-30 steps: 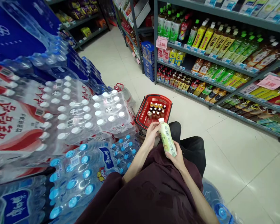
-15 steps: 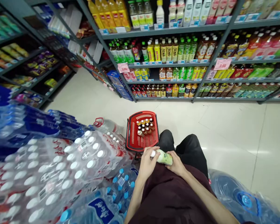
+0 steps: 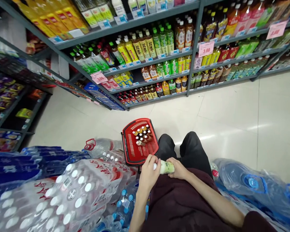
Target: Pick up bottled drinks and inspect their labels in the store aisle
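bottle (image 3: 166, 167): lower centre; likely light, slick; grip mid-body.
your left hand (image 3: 148, 174): closed on cap end.
right hand (image 3: 179, 169): wrapped round base.

Glossy tiled floor (image 3: 232, 109), red perforated plastic basket (image 3: 130, 151), shiny shrink-wrapped water packs (image 3: 70, 190), smooth plastic bottle (image 3: 166, 167), matt cloth shirt (image 3: 178, 206).

Bright, even overhead store lighting; soft white glare streaks on the glossy floor (image 3: 234, 125). Shadows faint, deepest among the side shelves (image 3: 16, 106) at left. Wide-angle lens bows the drink shelves (image 3: 145, 62) and stretches the frame edges; water-bottle packs (image 3: 70, 190) at lower left slightly smeared, the pale bottle (image 3: 166, 167) at centre reasonably sharp
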Action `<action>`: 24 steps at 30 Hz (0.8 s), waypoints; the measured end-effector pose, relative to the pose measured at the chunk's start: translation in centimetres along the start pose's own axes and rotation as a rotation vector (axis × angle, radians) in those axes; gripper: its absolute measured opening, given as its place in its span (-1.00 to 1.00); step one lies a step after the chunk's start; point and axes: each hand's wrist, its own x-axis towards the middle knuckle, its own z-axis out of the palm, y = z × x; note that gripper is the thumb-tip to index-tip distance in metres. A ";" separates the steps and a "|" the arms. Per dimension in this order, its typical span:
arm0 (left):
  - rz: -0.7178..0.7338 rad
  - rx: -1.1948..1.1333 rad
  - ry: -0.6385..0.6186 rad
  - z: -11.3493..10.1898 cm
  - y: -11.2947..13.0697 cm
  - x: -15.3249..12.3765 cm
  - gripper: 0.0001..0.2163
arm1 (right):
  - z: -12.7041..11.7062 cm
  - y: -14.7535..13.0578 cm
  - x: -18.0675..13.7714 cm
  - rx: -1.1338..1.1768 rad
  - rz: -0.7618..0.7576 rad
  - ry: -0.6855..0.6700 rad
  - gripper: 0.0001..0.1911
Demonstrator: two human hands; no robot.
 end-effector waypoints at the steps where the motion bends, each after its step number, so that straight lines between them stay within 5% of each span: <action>1: 0.019 0.028 0.002 0.2 0.2 0.4 -0.79 | -0.1 0.1 0.1 0.017 -0.001 0.004 -0.32; 10: 0.150 0.033 -0.059 1.2 2.5 1.2 -0.75 | -1.1 0.0 0.2 0.143 -0.077 -0.006 -0.41; 14: 0.130 0.080 -0.180 1.1 2.0 2.1 -0.72 | -1.7 0.3 0.7 0.147 -0.025 -0.054 -0.38; 20: 0.106 0.170 -0.527 0.5 1.4 7.2 -0.73 | -1.5 1.0 0.6 0.183 0.073 -0.118 -0.31; 24: 0.203 0.232 -0.542 2.3 0.8 10.2 -0.78 | -0.3 2.7 1.7 0.354 0.225 -0.098 -0.36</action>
